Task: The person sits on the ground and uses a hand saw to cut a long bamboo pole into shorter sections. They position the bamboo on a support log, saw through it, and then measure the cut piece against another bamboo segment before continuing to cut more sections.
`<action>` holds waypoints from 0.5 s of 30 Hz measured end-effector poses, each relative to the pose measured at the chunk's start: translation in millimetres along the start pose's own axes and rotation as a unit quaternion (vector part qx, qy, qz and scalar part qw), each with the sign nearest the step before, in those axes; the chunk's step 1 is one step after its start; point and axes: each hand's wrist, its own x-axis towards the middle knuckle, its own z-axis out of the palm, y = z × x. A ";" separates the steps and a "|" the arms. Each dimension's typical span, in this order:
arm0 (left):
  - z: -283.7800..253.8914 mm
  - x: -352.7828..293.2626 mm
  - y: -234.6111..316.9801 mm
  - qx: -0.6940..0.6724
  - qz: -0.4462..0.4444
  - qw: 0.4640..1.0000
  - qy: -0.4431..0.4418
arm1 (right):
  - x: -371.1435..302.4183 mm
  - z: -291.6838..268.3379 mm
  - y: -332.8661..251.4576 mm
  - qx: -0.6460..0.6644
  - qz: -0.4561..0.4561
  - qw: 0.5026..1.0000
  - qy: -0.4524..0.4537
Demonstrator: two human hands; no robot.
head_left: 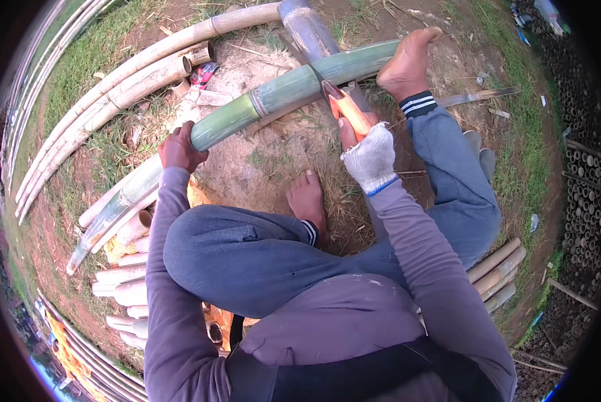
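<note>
A thick green bamboo pole (283, 94) lies slantwise in front of me. My left hand (183, 147), bare, is closed around it at the left; whether the pole runs on past the hand is hard to tell. My right hand (371, 157), in a white knitted glove with bare fingertips, grips the orange handle of a hand saw (350, 112). The dark saw blade (305, 57) crosses the pole to the right of its pale joint ring. My bare right foot (407, 63) presses on the pole's right end. Beneath the pole, a greyish log (307, 30) points away from me.
Long pale bamboo poles (112, 87) lie at the far left. Short cut bamboo pieces (129, 288) are piled at the near left, others (498, 275) at the right. My left foot (307, 201) rests on the dirt. A stack of cut bamboo ends (585, 194) lines the right edge.
</note>
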 end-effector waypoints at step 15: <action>6.1 11.4 9.5 0.010 0.022 1.000 -0.015 | -32.3 -26.7 -22.4 -0.188 0.037 0.979 0.070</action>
